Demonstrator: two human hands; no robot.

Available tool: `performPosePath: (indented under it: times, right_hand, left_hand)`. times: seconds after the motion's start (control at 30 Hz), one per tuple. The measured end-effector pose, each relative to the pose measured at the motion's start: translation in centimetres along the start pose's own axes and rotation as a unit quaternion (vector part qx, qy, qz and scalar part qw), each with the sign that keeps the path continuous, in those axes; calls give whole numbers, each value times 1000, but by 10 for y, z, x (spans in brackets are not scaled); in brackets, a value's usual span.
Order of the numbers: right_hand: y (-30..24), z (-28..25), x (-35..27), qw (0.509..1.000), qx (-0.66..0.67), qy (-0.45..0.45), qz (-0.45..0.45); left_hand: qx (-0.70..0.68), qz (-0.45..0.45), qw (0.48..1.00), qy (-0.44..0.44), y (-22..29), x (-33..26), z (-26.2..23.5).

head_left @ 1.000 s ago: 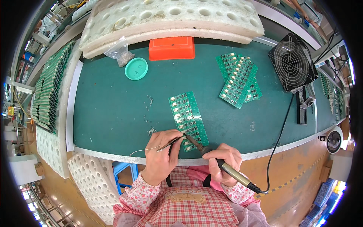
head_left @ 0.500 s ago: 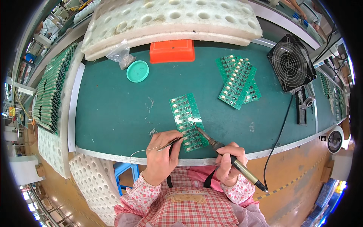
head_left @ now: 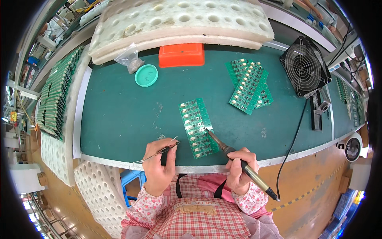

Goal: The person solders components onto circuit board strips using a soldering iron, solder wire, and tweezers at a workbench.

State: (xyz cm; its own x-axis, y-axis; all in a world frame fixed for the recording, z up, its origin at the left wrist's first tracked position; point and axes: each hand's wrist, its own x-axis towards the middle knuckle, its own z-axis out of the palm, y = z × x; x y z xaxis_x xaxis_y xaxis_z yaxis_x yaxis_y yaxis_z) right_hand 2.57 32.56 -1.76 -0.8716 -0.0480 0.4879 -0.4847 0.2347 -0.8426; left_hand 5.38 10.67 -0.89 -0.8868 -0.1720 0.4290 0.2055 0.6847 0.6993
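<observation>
Two bare hands show in the head view above a green worktop (head_left: 119,119). Fingers and thumb of the left hand (head_left: 159,167) pinch dark tweezers (head_left: 168,148) and a thin wire (head_left: 146,159), just left of a populated circuit-board panel (head_left: 195,123) lying near the worktop's front edge. Curled around a soldering iron (head_left: 258,180), the right hand (head_left: 240,169) points its tip at the panel's right half; whether they touch, I cannot tell. More circuit-board panels (head_left: 248,89) lie crossed beside a black fan (head_left: 304,67).
</observation>
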Motion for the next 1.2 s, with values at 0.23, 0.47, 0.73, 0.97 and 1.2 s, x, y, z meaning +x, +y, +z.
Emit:
performPosePath:
  times: [0.23,0.47,0.73,0.97,1.2]
  right_hand:
    - [1,3,3,999,11,22,-22]
    - [3,4,-2,999,-12,39,-5]
    - [2,5,-2,999,-3,43,2]
    - [2,4,-2,999,1,39,-5]
    - [3,3,-2,999,-6,38,-14]
  left_hand:
    - [48,-10,998,34,-8,-2,-13]
    - [48,-61,995,64,-11,-4,-15]
    - [85,-32,995,47,-14,-5,-15]
    - [115,8,993,39,-15,0,-13]
    - [128,15,991,41,-14,1,-12]
